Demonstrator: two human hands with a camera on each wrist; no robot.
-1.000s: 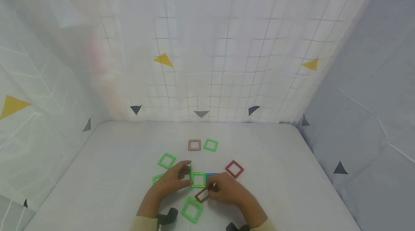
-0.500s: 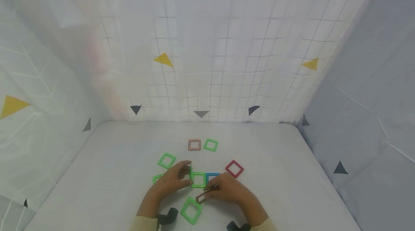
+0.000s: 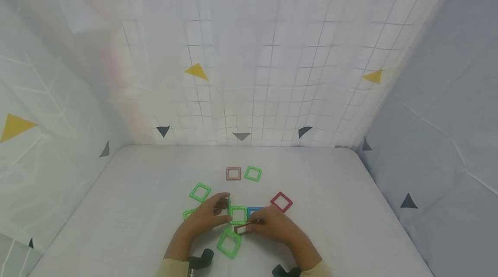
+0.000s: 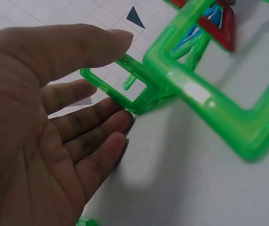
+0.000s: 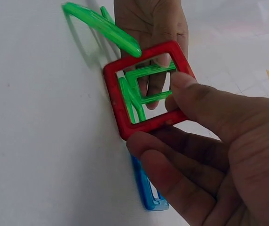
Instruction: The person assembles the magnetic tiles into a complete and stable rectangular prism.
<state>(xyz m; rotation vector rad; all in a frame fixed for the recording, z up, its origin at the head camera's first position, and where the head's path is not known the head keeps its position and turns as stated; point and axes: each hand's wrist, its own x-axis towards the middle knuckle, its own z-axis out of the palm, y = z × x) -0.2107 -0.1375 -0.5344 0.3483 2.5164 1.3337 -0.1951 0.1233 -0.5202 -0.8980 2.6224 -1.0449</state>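
My left hand (image 3: 204,215) holds an upright green square magnetic tile (image 3: 229,206) by its edges, thumb at the near side. This tile stands at the left edge of a flat green tile (image 3: 238,224), beside a blue tile (image 3: 254,208) partly covered by my right hand (image 3: 272,225). Between thumb and fingers, the right hand pinches a red square magnetic tile (image 5: 117,101), tilted up off the table. Another green tile (image 3: 223,251) touches the red one's corner and looks raised in the left wrist view; whether it bears on the table I cannot tell.
At the back lie an orange-brown tile (image 3: 233,179) and a green tile (image 3: 247,174). A dark red tile (image 3: 288,208) rests to the right. To the left are a green tile (image 3: 193,195) and another green tile (image 3: 187,215), half hidden by the left hand.
My right hand has turned the red tile steeper and brought it nearer the flat green tile. The green tile touching it has shifted away from me. The left hand has stayed still.
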